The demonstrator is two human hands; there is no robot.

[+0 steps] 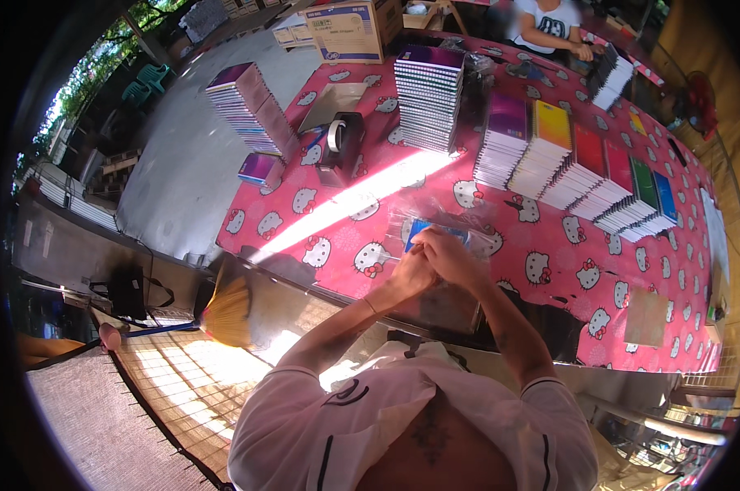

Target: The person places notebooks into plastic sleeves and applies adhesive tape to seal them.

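- Working at centre frame: both your hands meet over a clear plastic sleeve (443, 225) with a blue notebook (429, 230) inside it, lying on the pink cartoon-cat tablecloth (550, 270).
- Left hand (409, 274) sits lower and nearer you, fingers curled shut; it looks pressed against the right hand, but you can't confirm from here what it pinches.
- Right hand (447, 255) lies on top and slightly further up, fingers closed down on the sleeve's near edge. It is the nearer hand to the notebook.
- Key relation: the sleeve lies just beyond your fingertips, toward upper frame, touching the right hand. Its long axis appears to run left-right across the frame, roughly parallel to the table's near edge.
- Hidden: both hands cover the sleeve's near edge and opening; fingertips not visible, so exact grip is unclear.
- Glare on the plastic and the bright sun stripe blur the sleeve's outline; its right end is hard to trace.
- Nearby: tape dispenser (341, 143) upper left of centre, spiral notebook stack (429, 98) above it, a row of coloured notebook stacks (578, 168) upper right.
- Another person's hands are at top right, well apart from yours.
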